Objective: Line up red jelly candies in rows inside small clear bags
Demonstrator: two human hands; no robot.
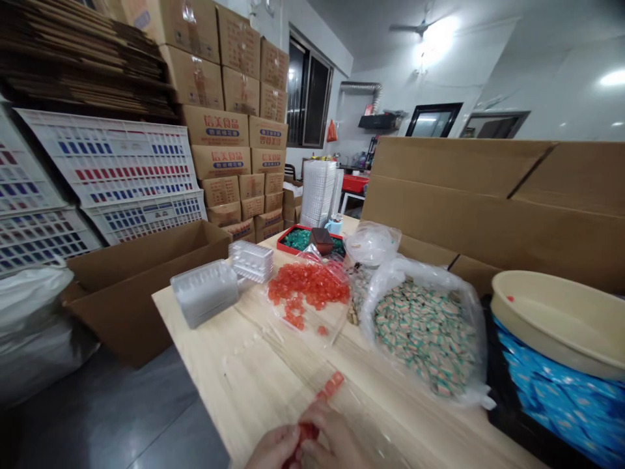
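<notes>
At the bottom of the head view, my left hand (274,449) and my right hand (336,438) are closed together around small glossy red candies (308,430). From beneath my right fingers a short row of red candies (334,384) sticks out over the table. How the pieces are joined cannot be made out. Farther up the table, a heap of orange-red candies (312,284) lies spread on clear plastic, with a loose orange-red candy (322,330) nearer to me. Thin pale sticks (288,360) appear to lie on the wood between that heap and my hands.
Clear plastic trays (205,293) stand at the table's left edge. On the right are a bag of green-and-white wrapped pieces (424,335) and a cream basin (561,319). A red tray (294,240) holds green pieces. An open carton (131,286) stands on the floor at left.
</notes>
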